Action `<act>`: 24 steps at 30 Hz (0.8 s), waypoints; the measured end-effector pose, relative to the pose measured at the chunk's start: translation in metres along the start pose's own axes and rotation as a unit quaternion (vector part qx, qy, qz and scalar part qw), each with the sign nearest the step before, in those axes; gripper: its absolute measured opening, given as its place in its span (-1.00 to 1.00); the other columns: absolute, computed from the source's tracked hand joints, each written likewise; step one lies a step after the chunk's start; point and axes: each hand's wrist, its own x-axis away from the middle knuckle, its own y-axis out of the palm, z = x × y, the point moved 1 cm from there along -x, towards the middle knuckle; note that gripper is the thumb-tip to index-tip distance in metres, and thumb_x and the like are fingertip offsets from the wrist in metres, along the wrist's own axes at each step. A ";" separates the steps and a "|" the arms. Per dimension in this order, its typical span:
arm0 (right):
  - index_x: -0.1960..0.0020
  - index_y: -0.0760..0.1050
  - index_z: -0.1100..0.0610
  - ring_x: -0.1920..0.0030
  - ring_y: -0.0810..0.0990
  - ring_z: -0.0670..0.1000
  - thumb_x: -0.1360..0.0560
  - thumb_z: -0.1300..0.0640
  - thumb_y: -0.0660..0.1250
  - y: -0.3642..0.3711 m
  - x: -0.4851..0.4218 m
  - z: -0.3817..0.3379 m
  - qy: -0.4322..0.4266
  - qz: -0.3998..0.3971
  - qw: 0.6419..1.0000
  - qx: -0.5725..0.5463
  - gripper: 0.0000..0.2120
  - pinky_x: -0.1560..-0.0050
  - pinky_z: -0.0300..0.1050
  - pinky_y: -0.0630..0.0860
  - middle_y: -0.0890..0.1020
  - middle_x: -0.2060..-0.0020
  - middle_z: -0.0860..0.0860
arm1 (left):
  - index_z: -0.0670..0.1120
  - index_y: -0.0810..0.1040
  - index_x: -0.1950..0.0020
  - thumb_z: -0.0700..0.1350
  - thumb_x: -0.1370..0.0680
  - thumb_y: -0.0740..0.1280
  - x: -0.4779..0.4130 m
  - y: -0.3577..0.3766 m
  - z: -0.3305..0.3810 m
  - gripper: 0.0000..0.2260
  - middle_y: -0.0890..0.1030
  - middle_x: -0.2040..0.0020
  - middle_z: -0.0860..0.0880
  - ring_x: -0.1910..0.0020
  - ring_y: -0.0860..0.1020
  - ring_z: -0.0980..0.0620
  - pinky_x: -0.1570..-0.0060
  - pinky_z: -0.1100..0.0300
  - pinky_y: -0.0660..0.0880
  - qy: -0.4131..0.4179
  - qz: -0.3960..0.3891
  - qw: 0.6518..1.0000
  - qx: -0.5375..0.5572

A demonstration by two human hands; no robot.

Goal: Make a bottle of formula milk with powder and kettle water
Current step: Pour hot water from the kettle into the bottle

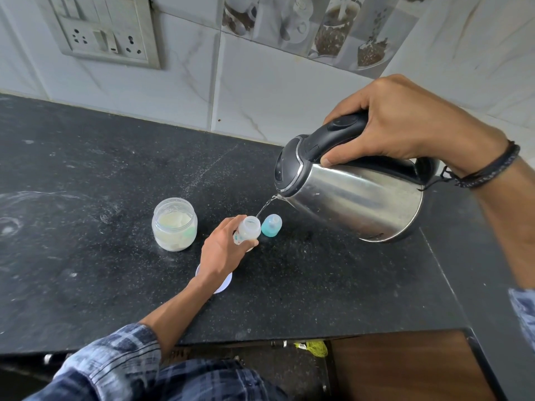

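**A:** Where is the feeding bottle, and what's on it?

**B:** The feeding bottle [247, 229] stands on the black table [86, 198], near the middle. My left hand [223, 251] comes at it from 7 o'clock, with fingers and thumb curled round its lower body. Its mouth is open and uncovered.

**A:** And the other hand?

**B:** My right hand [405, 125] is wrapped tight round the black handle of the steel kettle [356, 195]. I hold the kettle tipped in the air, well off the table.

**A:** How do the two line up?

**B:** The spout sits at 2 o'clock from the bottle mouth, higher and apart from it. A thin stream of water [265, 208] runs down from it toward 8 o'clock and reaches the rim. The bottle's long axis looks close to upright, perhaps leaning a little toward the spout. The mouth is narrow, so I judge any drift of the spout would send water over my left fingers.

**A:** What's nearby?

**B:** A teal cap [271, 225] stands just beside the bottle at 3 o'clock, almost under the stream. The open powder jar [174, 224] is near at 9 o'clock. A white lid [224, 286] lies under my left wrist.
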 end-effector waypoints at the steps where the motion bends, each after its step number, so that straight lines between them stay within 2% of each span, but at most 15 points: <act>1: 0.01 0.69 -0.24 0.11 0.62 -0.25 -0.18 -0.41 0.45 0.000 0.000 0.000 -0.001 -0.001 1.000 0.001 -0.55 0.06 -0.06 0.64 0.70 0.25 -0.28 | 0.20 0.51 -0.31 0.09 -0.44 0.51 0.000 0.000 0.000 -0.55 0.57 -0.23 0.23 -0.15 0.55 0.10 -0.11 0.04 0.52 0.000 0.000 1.000 0.000; 9: 0.01 0.69 -0.25 0.11 0.63 -0.27 -0.19 -0.40 0.47 0.002 -0.001 0.001 0.001 0.005 1.000 -0.006 -0.56 0.07 -0.08 0.63 0.70 0.25 -0.30 | 0.17 0.52 -0.33 0.08 -0.45 0.52 0.000 0.000 0.000 -0.53 0.57 -0.25 0.21 -0.16 0.55 0.12 -0.10 0.10 0.50 0.001 0.001 1.000 0.002; 15: 0.01 0.68 -0.26 0.13 0.63 -0.31 -0.17 -0.42 0.46 0.006 -0.003 0.002 0.002 0.000 1.000 -0.008 -0.54 0.07 -0.03 0.65 0.70 0.25 -0.32 | 0.23 0.51 -0.28 0.08 -0.43 0.52 0.001 -0.001 0.002 -0.56 0.57 -0.22 0.24 -0.12 0.55 0.14 -0.02 0.15 0.46 0.003 0.002 1.000 0.003; 18: 0.01 0.68 -0.26 0.13 0.64 -0.28 -0.17 -0.42 0.46 0.007 -0.003 0.003 -0.001 -0.001 1.000 -0.010 -0.55 0.07 0.01 0.66 0.70 0.24 -0.31 | 0.19 0.52 -0.32 0.07 -0.44 0.52 0.000 -0.001 0.001 -0.54 0.57 -0.24 0.21 -0.14 0.55 0.12 -0.07 0.13 0.49 -0.002 0.001 1.000 -0.002; 24: 0.01 0.67 -0.29 0.13 0.62 -0.32 -0.17 -0.41 0.47 0.012 -0.005 0.006 -0.005 0.006 1.000 -0.017 -0.57 0.07 -0.06 0.64 0.69 0.23 -0.34 | 0.20 0.52 -0.29 0.08 -0.44 0.51 0.000 -0.001 0.002 -0.56 0.58 -0.22 0.21 -0.12 0.56 0.11 -0.03 0.13 0.47 0.001 0.004 1.000 0.002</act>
